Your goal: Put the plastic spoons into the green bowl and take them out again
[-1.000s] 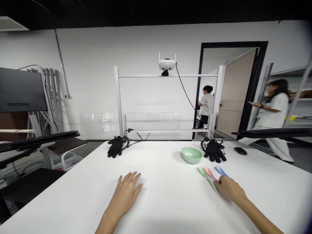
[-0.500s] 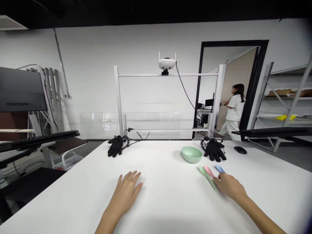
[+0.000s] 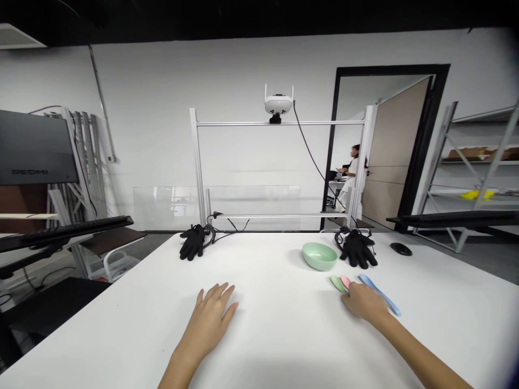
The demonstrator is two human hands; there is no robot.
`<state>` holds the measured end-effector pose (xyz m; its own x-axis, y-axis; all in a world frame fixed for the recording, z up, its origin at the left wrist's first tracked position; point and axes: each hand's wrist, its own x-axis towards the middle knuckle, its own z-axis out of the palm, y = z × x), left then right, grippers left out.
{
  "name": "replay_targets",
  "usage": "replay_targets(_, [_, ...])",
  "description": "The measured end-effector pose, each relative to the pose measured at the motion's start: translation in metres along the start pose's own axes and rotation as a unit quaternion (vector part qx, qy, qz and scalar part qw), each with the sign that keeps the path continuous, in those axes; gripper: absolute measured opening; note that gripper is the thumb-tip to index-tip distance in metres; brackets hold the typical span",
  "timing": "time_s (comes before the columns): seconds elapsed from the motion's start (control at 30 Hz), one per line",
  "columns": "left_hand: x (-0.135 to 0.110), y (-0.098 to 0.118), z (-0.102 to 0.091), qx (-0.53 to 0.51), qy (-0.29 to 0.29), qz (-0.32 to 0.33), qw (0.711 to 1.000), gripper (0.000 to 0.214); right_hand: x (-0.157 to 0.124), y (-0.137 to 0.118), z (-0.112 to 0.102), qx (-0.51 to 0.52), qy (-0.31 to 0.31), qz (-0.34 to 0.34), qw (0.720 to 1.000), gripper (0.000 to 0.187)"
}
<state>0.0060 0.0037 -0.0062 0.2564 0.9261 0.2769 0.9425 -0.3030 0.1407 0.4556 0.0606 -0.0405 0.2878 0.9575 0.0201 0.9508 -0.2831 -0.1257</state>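
My right hand (image 3: 366,302) is over a green spoon (image 3: 337,283) and a pink spoon (image 3: 345,281), its fingers curled down around their necks. Both handles are hidden under it, so which one it grips does not show. Just right of that hand lies a blue spoon (image 3: 380,293), fully visible and pointing away from me. Behind the spoons stands a light green bowl (image 3: 319,256). My left hand (image 3: 211,320) rests palm down on the white table (image 3: 275,329), fingers spread, holding nothing.
Black gloves with cables lie at the back, one left (image 3: 193,242) and one right (image 3: 358,248) beside the bowl. A black mouse (image 3: 401,248) sits farther right. A metal frame (image 3: 197,162) rises behind, carrying a white device (image 3: 278,105). A person (image 3: 352,175) is beyond the doorway.
My right hand has shifted left, from beside the pink spoon onto the green and pink spoons, uncovering the blue spoon's handle. My left hand stays put. The person beyond the door has moved left.
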Motion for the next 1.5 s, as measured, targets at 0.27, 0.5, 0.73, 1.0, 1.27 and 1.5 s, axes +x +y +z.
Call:
replay_targets(0.27, [0.0, 0.001, -0.001, 0.006, -0.011, -0.004, 1.0, 0.053, -0.004, -0.013, -0.007, 0.007, 0.015, -0.004, 1.0, 0.04])
replay_targets(0.5, [0.0, 0.0, 0.002, 0.003, -0.013, -0.004, 1.0, 0.053, -0.016, -0.047, -0.016, 0.025, 0.016, -0.019, 0.999, 0.032])
replay_targets(0.73, [0.0, -0.001, 0.002, 0.0, -0.002, -0.003, 1.0, 0.052, -0.024, -0.077, -0.016, 0.038, 0.01, -0.05, 0.998, 0.03])
replay_targets(1.0, [-0.002, -0.002, 0.002, 0.001, 0.0, -0.001, 1.0, 0.053, -0.02, -0.09, 0.0, 0.031, -0.002, -0.033, 0.999, 0.029])
replay_targets(1.27, [-0.001, -0.001, 0.001, 0.003, -0.008, -0.005, 1.0, 0.053, -0.023, -0.092, 0.006, 0.033, -0.008, -0.032, 0.999, 0.03])
replay_targets(1.5, [0.0, -0.002, 0.002, -0.003, -0.002, -0.002, 1.0, 0.053, -0.024, -0.092, 0.008, 0.033, -0.008, -0.035, 0.999, 0.032])
